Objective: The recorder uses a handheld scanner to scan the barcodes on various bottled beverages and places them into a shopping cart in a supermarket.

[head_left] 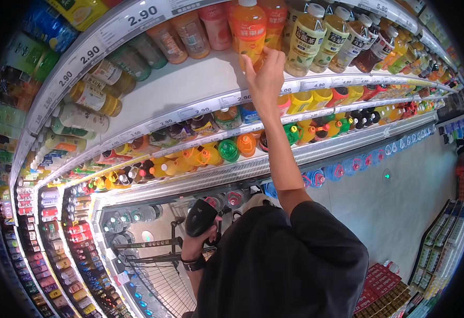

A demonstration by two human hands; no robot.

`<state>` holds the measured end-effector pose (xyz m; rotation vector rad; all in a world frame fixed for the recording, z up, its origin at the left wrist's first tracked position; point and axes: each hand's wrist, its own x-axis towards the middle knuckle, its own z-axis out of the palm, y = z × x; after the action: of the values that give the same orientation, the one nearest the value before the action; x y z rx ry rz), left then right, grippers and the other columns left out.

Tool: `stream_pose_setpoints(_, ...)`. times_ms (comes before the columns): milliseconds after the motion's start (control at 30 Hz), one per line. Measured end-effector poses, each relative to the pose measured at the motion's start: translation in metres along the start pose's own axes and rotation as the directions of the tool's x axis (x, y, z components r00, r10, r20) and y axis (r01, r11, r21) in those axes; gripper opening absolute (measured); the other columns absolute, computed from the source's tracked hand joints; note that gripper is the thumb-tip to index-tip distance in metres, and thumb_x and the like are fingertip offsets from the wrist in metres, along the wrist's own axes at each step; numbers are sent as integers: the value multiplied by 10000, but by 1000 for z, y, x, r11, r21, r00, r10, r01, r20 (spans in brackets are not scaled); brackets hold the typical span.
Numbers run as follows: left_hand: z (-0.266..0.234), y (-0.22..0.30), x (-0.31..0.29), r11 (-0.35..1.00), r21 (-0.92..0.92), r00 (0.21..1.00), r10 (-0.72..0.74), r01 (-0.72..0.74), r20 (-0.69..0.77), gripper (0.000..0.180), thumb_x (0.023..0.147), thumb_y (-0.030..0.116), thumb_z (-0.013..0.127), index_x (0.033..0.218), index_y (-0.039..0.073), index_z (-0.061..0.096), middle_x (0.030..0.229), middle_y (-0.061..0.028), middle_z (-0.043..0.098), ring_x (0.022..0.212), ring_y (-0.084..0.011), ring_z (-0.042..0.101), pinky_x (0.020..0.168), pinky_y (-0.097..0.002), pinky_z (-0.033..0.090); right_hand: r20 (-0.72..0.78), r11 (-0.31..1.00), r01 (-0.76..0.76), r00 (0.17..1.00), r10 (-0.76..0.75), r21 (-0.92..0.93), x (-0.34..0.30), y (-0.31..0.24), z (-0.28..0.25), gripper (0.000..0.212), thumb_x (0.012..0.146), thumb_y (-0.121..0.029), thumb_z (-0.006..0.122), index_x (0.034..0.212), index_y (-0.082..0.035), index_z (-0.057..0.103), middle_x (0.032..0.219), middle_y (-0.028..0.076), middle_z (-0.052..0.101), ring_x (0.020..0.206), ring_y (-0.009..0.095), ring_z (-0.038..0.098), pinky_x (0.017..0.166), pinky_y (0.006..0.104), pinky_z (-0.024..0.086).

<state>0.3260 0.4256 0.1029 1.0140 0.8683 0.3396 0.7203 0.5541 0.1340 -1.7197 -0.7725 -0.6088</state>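
Up at the shelf, my right hand (pixel 266 71) is closed round the lower part of an orange drink bottle (pixel 249 33) with a white cap. The bottle is upright at the front of the white shelf (pixel 184 85), close to the price strip. Similar orange bottles (pixel 274 21) stand right behind it, and pale tea bottles (pixel 305 42) line up to its right. Down by my body, my left hand (pixel 204 241) grips a black handheld barcode scanner (pixel 200 218), its fingers partly hidden. A dark watch (pixel 194 263) is on that wrist.
Lower shelves hold rows of bottles, including yellow ones (pixel 192 156). A wire shopping cart (pixel 163 275) stands beside my left arm. Large water bottles (pixel 343 167) line the floor under the cooler. Red boxes (pixel 378 283) are stacked behind me at the right.
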Motion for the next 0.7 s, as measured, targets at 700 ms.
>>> stream_pose_setpoints(700, 36, -19, 6, 998, -56, 1000, 0, 0, 0, 365, 834, 156, 738, 1129, -31, 633, 719, -26, 579, 569, -95, 523, 514, -232, 398, 47, 995, 87, 995, -89, 50, 7, 17, -6, 449, 818, -254, 766, 1104, 25, 562, 999, 186, 555, 895, 387, 589, 728, 443, 490)
